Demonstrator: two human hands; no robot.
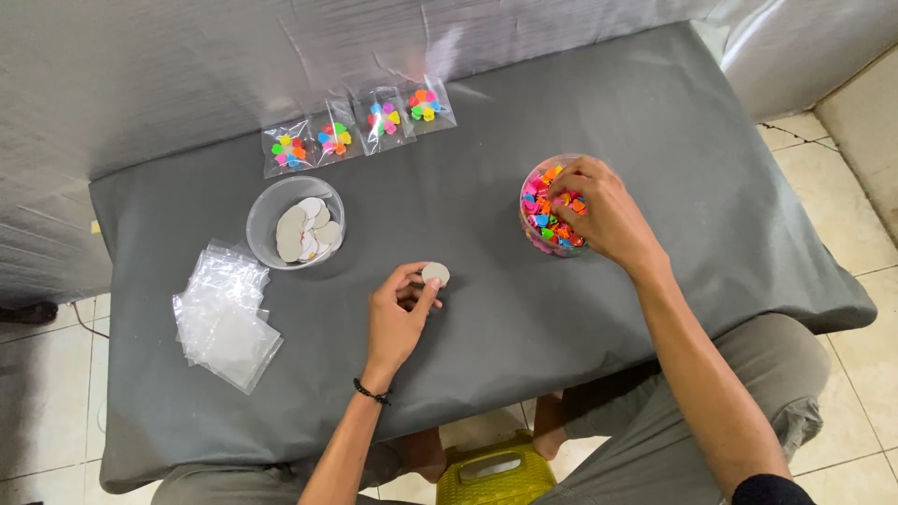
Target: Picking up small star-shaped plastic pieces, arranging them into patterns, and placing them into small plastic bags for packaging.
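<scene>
Seen nearest the lens at six o'clock: yellow-green plastic stool point(493, 477) between grey-trousered knees, below the edge of a grey-draped table point(655, 140). Pictured near table centre, left hand point(398, 318), black cord bracelet point(371, 393) at the wrist, pinching a small pale round disc point(435, 273) between thumb and fingertips, disc raised just off the cloth. Caught at two o'clock from that hand, right hand point(599, 210) curled over a clear tub point(552, 208) of small multicoloured clips, fingertips down among the pieces; grip on any single clip impossible to tell. Shown at ten o'clock, clear round bowl point(295, 222) holding more pale discs, well apart from the tub. Lying at nine o'clock beside the bowl, loose stack of empty clear plastic bags point(224, 318). Lined up at twelve o'clock along the far edge, four small sealed bags point(355, 131), each with a ring of bright clips inside. Visible around the table: pale tiled floor point(870, 187).
</scene>
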